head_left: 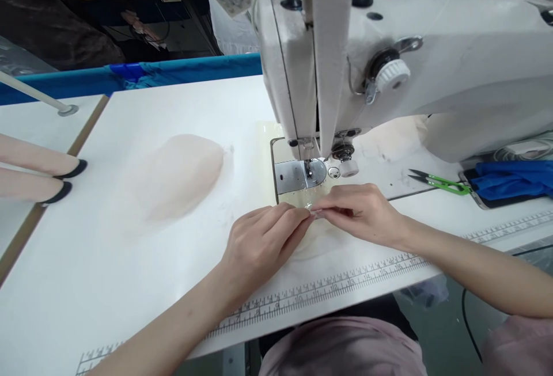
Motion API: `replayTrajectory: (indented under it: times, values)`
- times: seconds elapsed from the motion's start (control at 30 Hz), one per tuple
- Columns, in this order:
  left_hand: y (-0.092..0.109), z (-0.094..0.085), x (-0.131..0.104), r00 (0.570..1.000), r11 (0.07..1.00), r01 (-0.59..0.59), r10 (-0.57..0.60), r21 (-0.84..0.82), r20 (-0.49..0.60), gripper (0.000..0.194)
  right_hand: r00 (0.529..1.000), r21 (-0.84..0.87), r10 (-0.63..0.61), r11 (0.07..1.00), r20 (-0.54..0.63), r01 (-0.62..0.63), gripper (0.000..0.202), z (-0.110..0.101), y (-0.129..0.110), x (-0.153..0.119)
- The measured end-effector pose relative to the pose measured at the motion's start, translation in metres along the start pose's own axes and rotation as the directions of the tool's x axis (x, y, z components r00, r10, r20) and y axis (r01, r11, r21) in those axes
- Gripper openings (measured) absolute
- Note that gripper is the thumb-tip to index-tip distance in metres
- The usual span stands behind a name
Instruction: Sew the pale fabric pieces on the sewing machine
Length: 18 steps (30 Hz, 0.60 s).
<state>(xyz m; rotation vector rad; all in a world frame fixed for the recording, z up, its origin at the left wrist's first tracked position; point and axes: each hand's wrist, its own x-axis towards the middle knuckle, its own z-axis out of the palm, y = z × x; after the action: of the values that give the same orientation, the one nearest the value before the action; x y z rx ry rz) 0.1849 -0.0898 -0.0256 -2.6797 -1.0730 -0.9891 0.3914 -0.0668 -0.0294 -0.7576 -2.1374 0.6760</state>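
Note:
Just in front of the sewing machine's presser foot (308, 170), my left hand (263, 240) and my right hand (365, 215) meet with fingertips nearly touching. Both pinch a small, thin, whitish piece of sheer material (318, 214). Its exact kind is hard to make out, and the fingers cover most of it. Below the hands, a faint sheer edge lies on the white table. The metal needle plate (294, 175) shows right behind the fingers. To the left, a sheer pale-pink fabric piece (185, 174) lies flat on the table.
The white sewing machine (401, 59) fills the upper right. Green-handled thread snips (444, 183) lie at right, beside a phone under blue cloth (514, 179). A printed ruler (328, 288) runs along the front edge. Two pale black-tipped forms (38, 168) jut in from the left. Another person (52, 19) is behind.

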Motion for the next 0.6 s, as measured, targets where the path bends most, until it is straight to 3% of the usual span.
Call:
replayTrajectory:
  times: [0.1, 0.17, 0.3, 0.43, 0.5, 0.57, 0.6]
  values:
    - [0.002, 0.001, 0.0, 1.0, 1.0, 0.021, -0.021, 0.003, 0.004, 0.008, 0.995, -0.118, -0.081, 0.99, -0.063, 0.073, 0.013, 0.0, 0.001, -0.002]
    - [0.003, 0.002, -0.001, 0.998, 0.998, 0.066, -0.066, -0.017, 0.009, 0.006, 0.969, -0.297, -0.236, 0.933, -0.075, 0.204, 0.011, 0.0, 0.002, -0.003]
    - [0.003, 0.005, 0.0, 0.995, 0.993, 0.095, -0.093, -0.075, 0.023, 0.019, 0.849, -0.567, -0.525, 0.684, 0.055, 0.459, 0.018, -0.003, -0.004, -0.003]
    - [0.004, 0.004, 0.001, 0.994, 0.981, 0.107, -0.107, -0.162, 0.007, 0.01, 0.789, -0.572, -0.598, 0.601, 0.141, 0.558, 0.014, -0.009, -0.009, -0.002]
    - [0.006, 0.001, 0.004, 0.976, 0.937, 0.216, -0.202, -0.274, 0.079, 0.009, 0.807, -0.532, -0.58, 0.65, 0.115, 0.543, 0.014, -0.014, -0.011, -0.002]
    - [0.008, -0.004, 0.007, 0.922, 0.836, 0.375, -0.289, -0.402, 0.258, 0.01, 0.895, -0.379, -0.437, 0.815, 0.091, 0.437, 0.012, -0.019, -0.013, -0.001]
    - [0.009, -0.006, 0.009, 0.88, 0.771, 0.453, -0.306, -0.448, 0.363, 0.01, 0.946, -0.256, -0.303, 0.911, 0.117, 0.323, 0.011, -0.022, -0.015, 0.0]
